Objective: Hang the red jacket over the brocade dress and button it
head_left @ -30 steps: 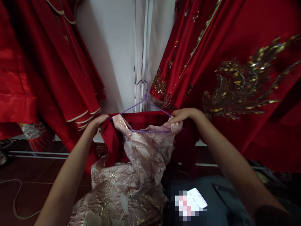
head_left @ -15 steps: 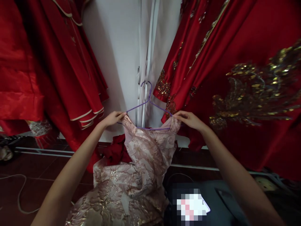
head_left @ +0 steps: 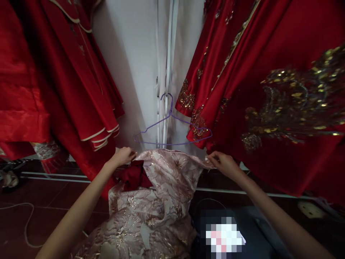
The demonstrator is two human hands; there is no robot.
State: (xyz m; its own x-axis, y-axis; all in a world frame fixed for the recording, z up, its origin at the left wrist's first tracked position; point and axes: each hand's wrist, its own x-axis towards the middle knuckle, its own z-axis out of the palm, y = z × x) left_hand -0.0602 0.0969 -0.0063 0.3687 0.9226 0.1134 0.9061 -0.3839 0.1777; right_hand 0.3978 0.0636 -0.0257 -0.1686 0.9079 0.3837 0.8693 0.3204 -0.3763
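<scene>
My left hand (head_left: 124, 157) pinches the left top edge of a pink and gold brocade dress (head_left: 161, 194). On the right top edge of that dress my right hand (head_left: 223, 162) is closed too. The dress hangs down between my arms. A dark red cloth (head_left: 133, 176) sits bunched against the dress just under my left hand. A purple wire hanger (head_left: 172, 124) hangs bare above the dress, just above my hands and free of them, in front of the white wall.
Red satin garments (head_left: 56, 82) hang at the left, and red gowns with gold embroidery (head_left: 269, 90) at the right. A white wall with vertical rails (head_left: 164, 54) stands between them. A pixelated phone screen (head_left: 223, 239) lies low on a dark surface. A cable (head_left: 25, 230) runs over the dark floor.
Both hands have moved down with the dress's top edge, which has come off the hanger. The hanger now hangs bare above. The red cloth has dropped from the hanger to beside the dress.
</scene>
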